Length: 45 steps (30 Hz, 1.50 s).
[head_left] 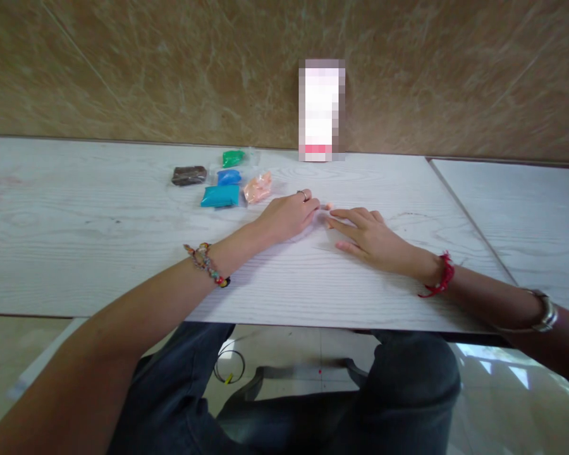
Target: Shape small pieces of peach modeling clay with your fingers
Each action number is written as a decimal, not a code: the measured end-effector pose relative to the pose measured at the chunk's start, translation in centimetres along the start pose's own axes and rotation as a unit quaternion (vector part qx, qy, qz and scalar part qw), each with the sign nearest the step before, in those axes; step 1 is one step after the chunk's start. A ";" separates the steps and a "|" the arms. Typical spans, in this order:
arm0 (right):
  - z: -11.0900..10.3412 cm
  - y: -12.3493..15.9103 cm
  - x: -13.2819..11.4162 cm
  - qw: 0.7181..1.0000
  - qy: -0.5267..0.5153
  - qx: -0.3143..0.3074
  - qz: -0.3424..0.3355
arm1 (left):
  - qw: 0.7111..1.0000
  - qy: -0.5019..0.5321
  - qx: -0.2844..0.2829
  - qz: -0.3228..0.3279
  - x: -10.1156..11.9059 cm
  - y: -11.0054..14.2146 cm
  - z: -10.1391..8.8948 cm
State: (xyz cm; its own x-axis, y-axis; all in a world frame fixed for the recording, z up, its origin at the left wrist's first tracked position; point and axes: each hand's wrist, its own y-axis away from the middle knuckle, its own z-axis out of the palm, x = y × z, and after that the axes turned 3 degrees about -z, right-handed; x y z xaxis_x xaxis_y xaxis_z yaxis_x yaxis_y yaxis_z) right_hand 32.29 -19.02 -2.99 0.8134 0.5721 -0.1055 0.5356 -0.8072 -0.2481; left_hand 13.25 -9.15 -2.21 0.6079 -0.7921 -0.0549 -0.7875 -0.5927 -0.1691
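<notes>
My left hand (290, 216) rests on the white table with its fingers bent and drawn together; whatever they may hold is hidden. A small peach piece of what looks like modelling clay (329, 206) lies just beyond its fingertips. On the other side of that piece, my right hand (367, 239) is open, palm down, its fingers stretched out and its thumb apart. The index fingertip is close to the piece; I cannot tell if they touch. Behind my left hand lies a clear packet of peach clay (258, 188).
More clay packets lie at the left: teal (220, 196), blue (228, 177), green (232, 158) and brown (189, 175). A blurred-out upright phone-like screen (318, 107) leans against the marbled wall (171, 69). The white table (99, 240) has a seam at the right.
</notes>
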 end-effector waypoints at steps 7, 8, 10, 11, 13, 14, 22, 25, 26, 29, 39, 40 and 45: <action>-0.1 0.0 0.6 0.995 -0.041 0.081 -0.038 | 1.000 0.012 -0.006 0.000 0.1 0.0 -0.2; -0.1 0.0 0.7 0.996 -0.032 0.071 -0.040 | 1.000 0.013 -0.003 0.001 0.1 0.0 -0.1; 0.1 -0.1 0.7 0.998 -0.012 0.041 -0.036 | 1.000 0.010 0.001 0.003 0.1 -0.1 -0.1; 0.2 -0.2 0.8 0.999 -0.006 0.031 -0.036 | 1.000 0.008 0.003 0.004 0.1 -0.1 -0.1; 0.3 -0.3 0.9 0.998 -0.008 0.037 -0.043 | 1.000 0.006 0.003 0.004 0.1 -0.1 -0.1; 0.3 -0.3 0.9 0.997 -0.014 0.053 -0.050 | 1.000 0.005 0.002 0.003 0.1 0.0 -0.1; -0.2 -0.1 0.2 0.998 0.011 0.014 -0.060 | 1.000 0.011 0.002 0.007 0.1 -0.1 -0.2; -0.4 -0.2 -0.1 0.999 0.004 -0.021 -0.041 | 1.000 0.009 0.000 0.010 0.1 -0.1 -0.3; -0.5 -0.1 -0.2 0.999 0.002 -0.018 -0.038 | 1.000 0.010 -0.002 0.011 0.1 -0.1 -0.3; -1.0 0.5 -0.2 0.999 0.014 0.001 -0.048 | 1.000 0.014 -0.004 0.008 -0.1 0.1 -0.5; -2.0 0.8 -0.5 0.994 0.020 -0.076 -0.080 | 1.000 0.010 -0.006 0.001 -0.2 0.1 -0.5; -2.2 0.9 -0.4 0.993 0.017 -0.075 -0.086 | 1.000 0.011 -0.006 0.001 -0.2 0.1 -0.5; -2.2 1.2 0.0 0.989 0.032 -0.075 -0.121 | 1.000 0.016 -0.008 0.005 -0.2 0.1 -0.4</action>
State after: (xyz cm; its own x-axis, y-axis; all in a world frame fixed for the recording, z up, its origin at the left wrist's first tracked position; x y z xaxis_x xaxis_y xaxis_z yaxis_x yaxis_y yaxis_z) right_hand 33.42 -20.36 -1.14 0.6671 0.7450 0.0022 0.7404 -0.6626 -0.1127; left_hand 12.99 -9.06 -1.79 0.5968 -0.8020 -0.0252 -0.7952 -0.5869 -0.1521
